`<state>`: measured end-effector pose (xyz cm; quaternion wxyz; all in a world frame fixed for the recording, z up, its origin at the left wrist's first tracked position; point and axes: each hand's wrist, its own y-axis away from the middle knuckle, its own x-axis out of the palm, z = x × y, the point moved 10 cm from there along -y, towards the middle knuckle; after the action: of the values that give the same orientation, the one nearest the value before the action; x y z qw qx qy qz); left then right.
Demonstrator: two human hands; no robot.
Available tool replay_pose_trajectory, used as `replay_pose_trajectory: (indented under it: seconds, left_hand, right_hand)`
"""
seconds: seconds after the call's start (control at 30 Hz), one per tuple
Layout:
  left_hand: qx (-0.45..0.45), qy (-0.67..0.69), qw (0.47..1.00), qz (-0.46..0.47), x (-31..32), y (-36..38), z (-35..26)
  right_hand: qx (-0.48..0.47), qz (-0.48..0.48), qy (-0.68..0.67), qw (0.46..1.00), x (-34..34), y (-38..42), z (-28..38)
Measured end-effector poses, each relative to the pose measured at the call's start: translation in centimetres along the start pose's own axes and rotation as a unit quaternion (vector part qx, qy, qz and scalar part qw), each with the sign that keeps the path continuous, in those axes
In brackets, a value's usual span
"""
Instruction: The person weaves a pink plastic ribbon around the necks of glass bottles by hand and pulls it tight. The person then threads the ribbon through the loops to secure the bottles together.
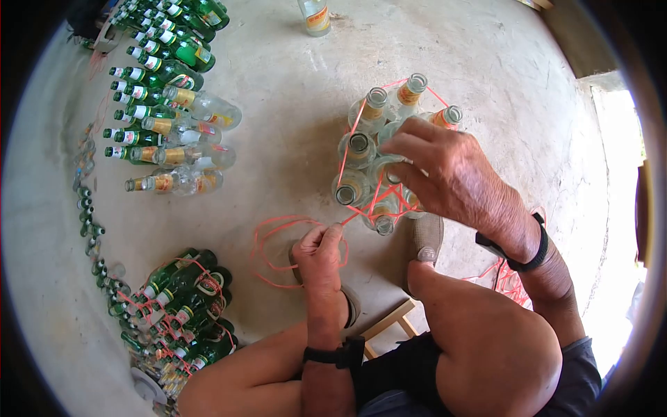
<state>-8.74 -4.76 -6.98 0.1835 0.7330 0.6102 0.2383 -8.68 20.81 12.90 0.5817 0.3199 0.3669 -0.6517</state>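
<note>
A cluster of clear glass bottles [358, 151] with orange labels stands upright on the floor in front of me. Pink twine [352, 132] runs around their necks and crosses between several of them on the near side. My left hand [321, 251] is closed, pinching the twine just short of the cluster, and loose loops of it hang beside the fist. Over the right part of the cluster is my right hand [451, 163], its fingers bent and apart, slightly blurred. It hides some bottle tops, and nothing shows between its fingers.
Rows of green bottles [184, 52] and several clear bottles [198, 108] lie at the upper left. A twine-wrapped green bundle [184, 285] sits lower left. One clear bottle [317, 17] stands farther off. A wooden stool [389, 321] is under me; more twine [511, 285] lies right.
</note>
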Motion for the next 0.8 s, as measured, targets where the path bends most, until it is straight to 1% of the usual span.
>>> replay_pose_trajectory:
  seconds: [0.03, 0.07, 0.17, 0.2, 0.27, 0.37, 0.47, 0.57, 0.8]
  left_hand:
    - [-0.002, 0.005, 1.0, -0.004, -0.1, 0.2, -0.2]
    - [-0.005, 0.01, 1.0, -0.007, -0.2, 0.2, -0.5]
    - [0.008, 0.01, 0.999, -0.053, -0.6, 0.4, -0.7]
    - [0.009, 0.019, 0.999, -0.039, -0.5, 0.5, -0.9]
    - [0.014, 0.04, 0.999, -0.009, -0.3, 0.6, -1.7]
    - [0.024, 0.052, 0.998, -0.029, -0.5, 1.0, -2.8]
    - [0.021, 0.088, 0.996, -0.027, -0.7, 1.2, -3.5]
    - [0.036, 0.083, 0.996, -0.012, 0.1, 1.6, -5.7]
    - [0.067, 0.068, 0.995, 0.015, 1.0, 2.7, -8.5]
  right_hand:
    - [-0.05, -0.02, 0.015, 0.998, 0.6, 1.6, 1.6]
    - [-0.068, -0.019, 0.023, 0.997, 0.8, 2.3, 2.2]
    - [-0.113, -0.011, 0.027, 0.993, 1.4, 3.3, 3.7]
    - [-0.125, -0.008, 0.024, 0.992, 1.5, 3.5, 4.1]
    - [-0.115, -0.01, 0.014, 0.993, 2.1, 3.6, 3.8]
    - [-0.103, -0.015, -0.007, 0.995, 3.0, 3.8, 3.6]
    - [-0.085, -0.021, -0.027, 0.996, 3.0, 4.1, 3.2]
    - [-0.08, -0.034, -0.043, 0.995, 3.2, 4.3, 2.8]
    - [-0.074, -0.042, -0.059, 0.995, 3.4, 4.3, 2.5]
